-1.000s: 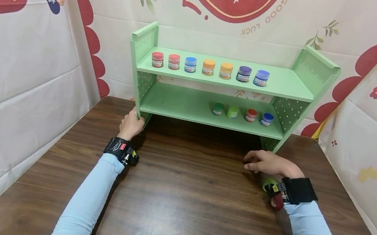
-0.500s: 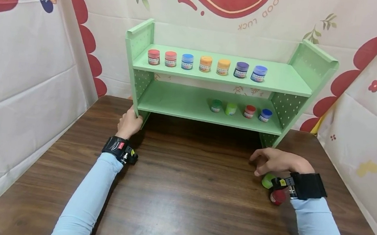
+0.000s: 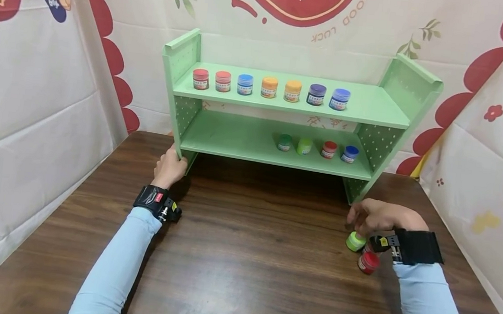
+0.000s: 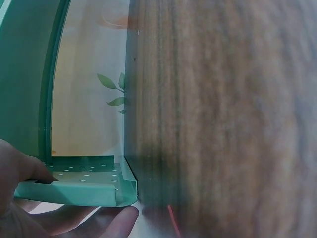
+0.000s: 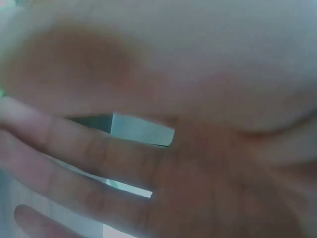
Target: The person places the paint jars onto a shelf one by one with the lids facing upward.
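Observation:
In the head view my left hand [image 3: 170, 168] grips the lower left side panel of a green two-tier shelf [image 3: 234, 150]. The left wrist view has the thumb on the inner face of that dotted panel [image 4: 89, 193] and the fingers on its outer side. My right hand [image 3: 384, 218] hovers at the right, fingers bent downward, its thumb at the lid of a light green jar [image 3: 355, 242]; whether they touch I cannot tell. A red-lidded jar [image 3: 368, 263] stands just in front of it. Another reddish jar is mostly hidden beneath the wrist camera. Fingers fill the right wrist view, blurred.
On the upper shelf stands a row of several jars, from red [image 3: 201, 79] to blue [image 3: 339, 99]. Dark green [image 3: 284, 142], light green [image 3: 304, 146], red [image 3: 329, 150] and blue [image 3: 350, 154] jars line the lower shelf. The wooden table [image 3: 243, 247] meets printed cloth walls.
My right hand has moved right and back toward the light green jar, its thumb now by the lid. The left hand keeps its grip on the shelf panel. The head view has shifted slightly.

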The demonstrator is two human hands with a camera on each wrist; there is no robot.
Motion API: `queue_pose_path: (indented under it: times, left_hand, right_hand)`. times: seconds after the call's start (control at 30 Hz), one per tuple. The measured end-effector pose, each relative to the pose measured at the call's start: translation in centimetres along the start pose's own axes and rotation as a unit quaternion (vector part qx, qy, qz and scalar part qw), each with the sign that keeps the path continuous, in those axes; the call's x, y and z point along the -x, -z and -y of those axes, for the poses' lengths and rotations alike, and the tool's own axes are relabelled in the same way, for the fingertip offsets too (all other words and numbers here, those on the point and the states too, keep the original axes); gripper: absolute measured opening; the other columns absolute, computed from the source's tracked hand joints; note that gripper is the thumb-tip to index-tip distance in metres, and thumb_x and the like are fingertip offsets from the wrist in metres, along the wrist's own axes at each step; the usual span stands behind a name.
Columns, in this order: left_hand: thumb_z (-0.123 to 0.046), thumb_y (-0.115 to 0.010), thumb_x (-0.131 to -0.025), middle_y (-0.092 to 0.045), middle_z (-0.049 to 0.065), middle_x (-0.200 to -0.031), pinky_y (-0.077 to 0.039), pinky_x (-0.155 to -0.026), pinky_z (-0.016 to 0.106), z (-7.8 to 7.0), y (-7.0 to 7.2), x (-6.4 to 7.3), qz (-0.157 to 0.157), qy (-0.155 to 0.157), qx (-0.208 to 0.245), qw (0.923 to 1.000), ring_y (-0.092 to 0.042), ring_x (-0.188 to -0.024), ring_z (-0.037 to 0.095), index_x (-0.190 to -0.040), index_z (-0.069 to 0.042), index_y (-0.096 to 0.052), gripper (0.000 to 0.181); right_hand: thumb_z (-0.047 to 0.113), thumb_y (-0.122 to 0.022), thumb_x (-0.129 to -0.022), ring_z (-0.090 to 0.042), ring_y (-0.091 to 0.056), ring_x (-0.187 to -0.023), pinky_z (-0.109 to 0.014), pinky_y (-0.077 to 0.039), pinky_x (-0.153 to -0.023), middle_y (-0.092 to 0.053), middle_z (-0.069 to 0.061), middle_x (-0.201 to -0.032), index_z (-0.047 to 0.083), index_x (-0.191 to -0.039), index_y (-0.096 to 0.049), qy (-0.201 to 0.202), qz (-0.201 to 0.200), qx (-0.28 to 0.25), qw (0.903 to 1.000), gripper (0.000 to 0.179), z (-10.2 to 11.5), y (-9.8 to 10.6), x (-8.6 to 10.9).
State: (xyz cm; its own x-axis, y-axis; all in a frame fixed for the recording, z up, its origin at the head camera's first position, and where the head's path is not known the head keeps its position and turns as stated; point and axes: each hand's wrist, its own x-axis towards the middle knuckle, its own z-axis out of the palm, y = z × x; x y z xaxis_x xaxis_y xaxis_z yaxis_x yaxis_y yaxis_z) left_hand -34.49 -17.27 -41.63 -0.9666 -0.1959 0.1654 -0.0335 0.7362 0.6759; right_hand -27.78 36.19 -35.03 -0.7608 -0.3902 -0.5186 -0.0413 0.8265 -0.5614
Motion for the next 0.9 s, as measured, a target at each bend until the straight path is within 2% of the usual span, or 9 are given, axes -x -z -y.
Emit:
queue_pose_path:
  times: [0.13, 0.23, 0.37, 0.47, 0.6, 0.7, 0.9]
  left_hand:
    - [-0.025, -0.044, -0.098, -0.059, 0.018, -0.092, -0.045, -0.069, 0.052, 0.1, 0.1, 0.2, 0.0, 0.0, 0.003, 1.0, -0.06, -0.088, 0.04, -0.136, -0.016, -0.05, 0.04]
    - [-0.025, -0.044, -0.098, -0.061, 0.019, -0.095, -0.046, -0.07, 0.054, 0.1, 0.1, 0.2, 0.001, 0.001, 0.004, 1.0, -0.061, -0.09, 0.041, -0.137, -0.017, -0.049, 0.04]
    - [-0.025, -0.044, -0.098, -0.062, 0.02, -0.098, -0.047, -0.072, 0.055, 0.0, 0.1, 0.2, 0.003, 0.002, 0.004, 1.0, -0.061, -0.092, 0.042, -0.137, -0.017, -0.048, 0.04]
    - [-0.025, -0.044, -0.098, -0.062, 0.02, -0.098, -0.047, -0.072, 0.056, 0.0, 0.1, 0.2, 0.002, 0.001, 0.004, 1.0, -0.061, -0.092, 0.042, -0.138, -0.016, -0.049, 0.041]
    - [-0.025, -0.044, -0.098, -0.062, 0.02, -0.098, -0.047, -0.072, 0.056, 0.0, 0.1, 0.1, 0.0, 0.001, 0.004, 1.0, -0.062, -0.092, 0.042, -0.137, -0.017, -0.049, 0.041]
    - [-0.026, -0.044, -0.098, -0.061, 0.019, -0.097, -0.047, -0.071, 0.054, 0.1, 0.0, 0.1, 0.001, 0.003, 0.003, 1.0, -0.061, -0.091, 0.041, -0.137, -0.018, -0.049, 0.04]
    - [-0.025, -0.045, -0.098, -0.058, 0.017, -0.09, -0.045, -0.066, 0.049, 0.1, -0.1, 0.1, -0.001, 0.0, 0.003, 1.0, -0.06, -0.085, 0.039, -0.136, -0.018, -0.049, 0.039]
  right_hand:
    - [-0.002, -0.071, -0.086, -0.021, -0.058, -0.089, -0.037, -0.055, -0.077, -0.063, -0.016, -0.107, -0.006, -0.115, -0.061, 0.023, 0.001, 0.004, 0.9997, 0.031, -0.1, 0.0, -0.4]
    - [-0.001, -0.072, -0.086, -0.02, -0.059, -0.09, -0.037, -0.055, -0.078, -0.065, -0.016, -0.108, -0.006, -0.115, -0.062, 0.034, 0.002, 0.01, 0.9994, 0.031, -0.2, 0.1, -0.6]
    - [-0.001, -0.078, -0.082, -0.02, -0.059, -0.092, -0.038, -0.054, -0.079, -0.066, -0.014, -0.107, -0.006, -0.116, -0.063, 0.024, 0.009, 0.007, 0.9996, 0.037, -0.3, 0.1, -0.6]
    - [0.002, -0.078, -0.084, -0.019, -0.059, -0.092, -0.036, -0.053, -0.079, -0.067, -0.012, -0.106, -0.004, -0.114, -0.064, 0.026, 0.01, 0.015, 0.9995, 0.033, -0.3, 0.1, -0.6]
    - [0.007, -0.072, -0.091, -0.017, -0.059, -0.091, -0.032, -0.051, -0.077, -0.068, -0.01, -0.106, -0.001, -0.11, -0.066, 0.061, -0.004, 0.048, 0.997, 0.022, -0.2, 0.1, -1.0]
    - [0.009, -0.071, -0.093, -0.017, -0.06, -0.091, -0.031, -0.051, -0.076, -0.07, -0.009, -0.104, -0.002, -0.111, -0.066, 0.079, -0.014, 0.062, 0.9949, 0.022, -0.2, 0.2, -1.3]
    - [0.009, -0.075, -0.09, -0.017, -0.059, -0.089, -0.031, -0.051, -0.075, -0.07, -0.009, -0.102, -0.001, -0.11, -0.065, 0.071, -0.012, 0.056, 0.9958, 0.025, -0.2, 0.1, -1.4]
